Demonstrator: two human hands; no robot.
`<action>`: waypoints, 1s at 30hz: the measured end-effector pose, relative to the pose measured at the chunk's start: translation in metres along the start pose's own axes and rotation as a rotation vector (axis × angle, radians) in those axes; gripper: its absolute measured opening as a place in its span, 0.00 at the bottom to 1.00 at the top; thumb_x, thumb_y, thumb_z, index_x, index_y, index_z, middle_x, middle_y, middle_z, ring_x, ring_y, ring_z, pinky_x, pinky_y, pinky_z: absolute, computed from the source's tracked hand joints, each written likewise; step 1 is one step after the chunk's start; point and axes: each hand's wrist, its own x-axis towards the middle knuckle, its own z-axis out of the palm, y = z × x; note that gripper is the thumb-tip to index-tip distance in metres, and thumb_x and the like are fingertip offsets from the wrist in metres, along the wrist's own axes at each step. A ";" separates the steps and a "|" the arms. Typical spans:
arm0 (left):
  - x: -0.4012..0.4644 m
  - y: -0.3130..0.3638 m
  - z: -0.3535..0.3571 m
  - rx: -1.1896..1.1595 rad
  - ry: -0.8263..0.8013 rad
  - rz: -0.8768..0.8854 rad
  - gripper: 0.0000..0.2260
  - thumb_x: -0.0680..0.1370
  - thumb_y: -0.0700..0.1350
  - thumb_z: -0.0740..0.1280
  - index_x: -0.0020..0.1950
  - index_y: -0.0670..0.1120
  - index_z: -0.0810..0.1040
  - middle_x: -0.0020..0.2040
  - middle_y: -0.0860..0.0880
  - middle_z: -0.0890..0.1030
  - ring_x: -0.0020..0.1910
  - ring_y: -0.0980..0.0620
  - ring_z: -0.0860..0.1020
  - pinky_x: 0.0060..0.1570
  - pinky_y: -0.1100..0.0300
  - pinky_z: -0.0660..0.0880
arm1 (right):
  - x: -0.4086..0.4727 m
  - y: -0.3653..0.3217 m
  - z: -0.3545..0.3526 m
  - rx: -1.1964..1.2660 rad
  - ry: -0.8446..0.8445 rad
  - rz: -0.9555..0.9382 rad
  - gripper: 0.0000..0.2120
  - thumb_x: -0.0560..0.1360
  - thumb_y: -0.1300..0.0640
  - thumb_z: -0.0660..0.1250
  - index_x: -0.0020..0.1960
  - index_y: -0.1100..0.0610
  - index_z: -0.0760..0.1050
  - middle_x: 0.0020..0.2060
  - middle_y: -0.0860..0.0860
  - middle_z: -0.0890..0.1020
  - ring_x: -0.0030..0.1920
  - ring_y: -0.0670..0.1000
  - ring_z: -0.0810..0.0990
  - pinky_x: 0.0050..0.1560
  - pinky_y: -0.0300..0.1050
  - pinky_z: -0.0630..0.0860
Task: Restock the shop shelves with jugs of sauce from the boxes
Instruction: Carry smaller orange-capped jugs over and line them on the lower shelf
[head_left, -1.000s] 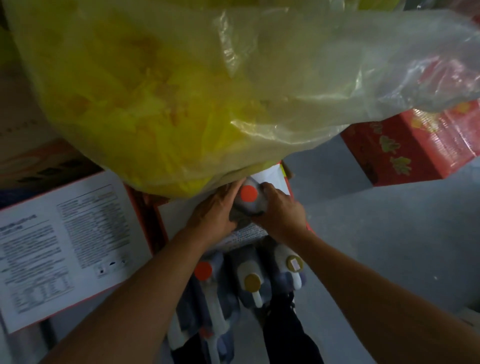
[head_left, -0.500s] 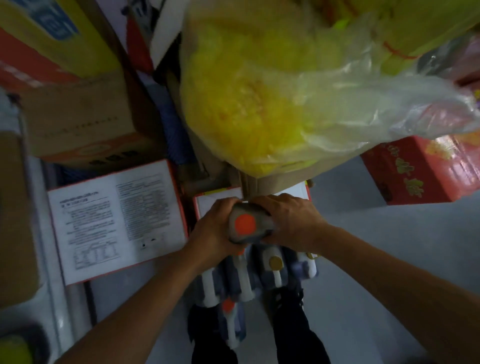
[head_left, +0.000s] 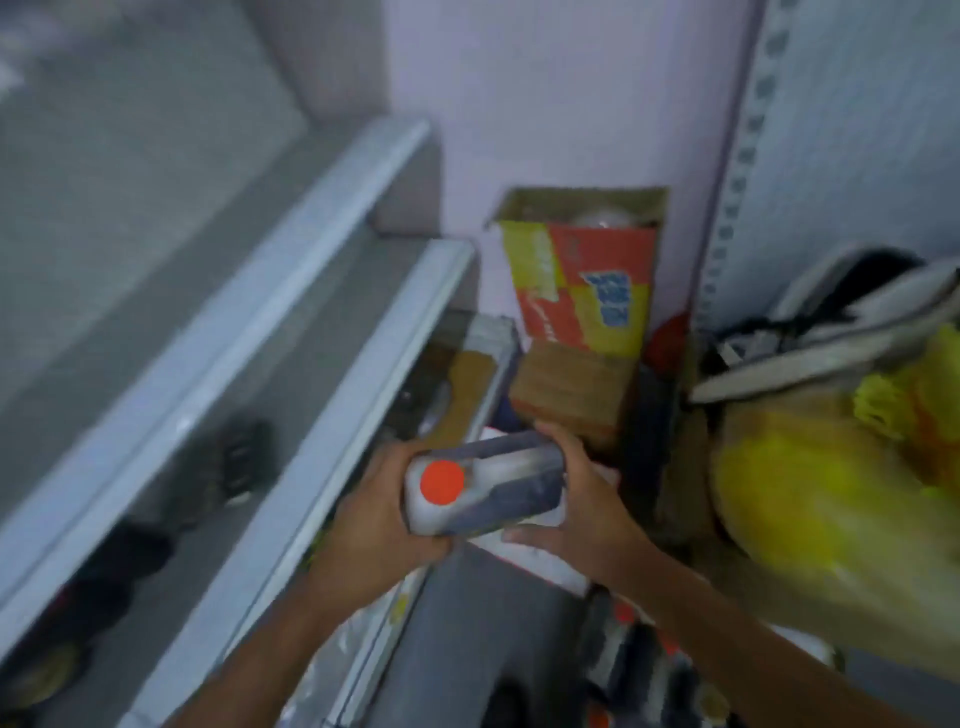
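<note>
Lifted clear of the box since half a second ago, the jug of sauce (head_left: 485, 488) now lies on its side at picture centre, orange cap (head_left: 442, 482) facing the camera. Left hand (head_left: 379, 512) grasps its cap end at 9 o'clock; right hand (head_left: 582, 499) clasps the base at 3 o'clock. White shelves (head_left: 291, 291) run at 10 o'clock. More jugs (head_left: 639, 675) stand at 5 o'clock, a yellow bag (head_left: 831, 493) at 3 o'clock.

blur: whole view smeared
yellow bag (head_left: 831, 499): cut off at 3 o'clock
lower jugs (head_left: 639, 675): indistinct at 5 o'clock
</note>
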 end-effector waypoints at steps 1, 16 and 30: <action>-0.019 0.015 -0.045 -0.023 0.085 -0.021 0.39 0.56 0.55 0.82 0.64 0.62 0.71 0.58 0.59 0.79 0.56 0.61 0.80 0.53 0.55 0.78 | 0.017 -0.048 0.006 0.018 -0.060 -0.050 0.53 0.65 0.45 0.84 0.79 0.37 0.53 0.71 0.32 0.68 0.69 0.32 0.69 0.67 0.33 0.68; -0.371 0.055 -0.323 -0.208 0.934 -0.111 0.47 0.72 0.36 0.78 0.74 0.75 0.58 0.65 0.64 0.79 0.62 0.59 0.80 0.53 0.59 0.80 | -0.002 -0.487 0.217 -0.060 -0.688 -0.783 0.52 0.63 0.49 0.86 0.76 0.36 0.59 0.68 0.39 0.75 0.66 0.40 0.76 0.60 0.40 0.77; -0.618 -0.118 -0.406 -0.131 1.010 -0.365 0.44 0.71 0.44 0.80 0.80 0.57 0.59 0.75 0.55 0.70 0.74 0.53 0.70 0.68 0.45 0.74 | -0.127 -0.535 0.522 -0.060 -0.860 -0.686 0.46 0.63 0.51 0.86 0.72 0.36 0.61 0.64 0.40 0.76 0.61 0.39 0.77 0.55 0.32 0.76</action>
